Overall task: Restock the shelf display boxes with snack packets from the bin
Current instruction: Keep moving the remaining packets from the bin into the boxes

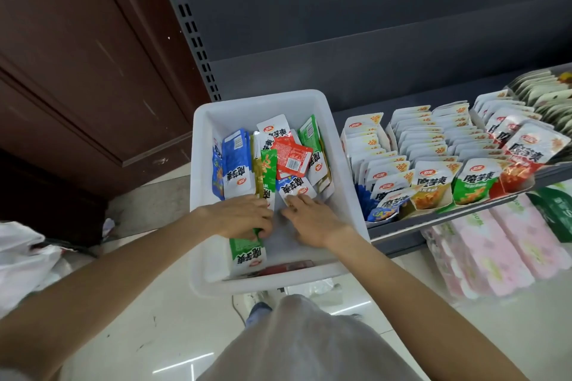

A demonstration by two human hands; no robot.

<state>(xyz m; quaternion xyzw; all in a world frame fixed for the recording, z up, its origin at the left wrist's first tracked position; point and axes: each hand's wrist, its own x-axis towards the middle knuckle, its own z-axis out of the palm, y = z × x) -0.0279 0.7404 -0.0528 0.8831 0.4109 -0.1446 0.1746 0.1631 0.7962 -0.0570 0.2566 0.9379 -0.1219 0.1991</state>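
A white plastic bin [204,120] stands in front of me with several snack packets in blue, green, red and gold. My left hand [240,216] is inside it and grips green packets [247,252] that hang below the fingers. My right hand [312,218] lies beside it, fingertips touching a blue-and-white packet [295,189] on the bin floor; the fingers look straight. To the right, cardboard display boxes [430,185] on the grey shelf [402,226] hold rows of upright packets.
A dark brown wooden door [77,71] fills the left side. A perforated shelf upright [188,22] rises behind the bin. Pink wrapped packs [495,257] lie under the shelf. White plastic bags [21,260] sit on the floor at left. My knee is below the bin.
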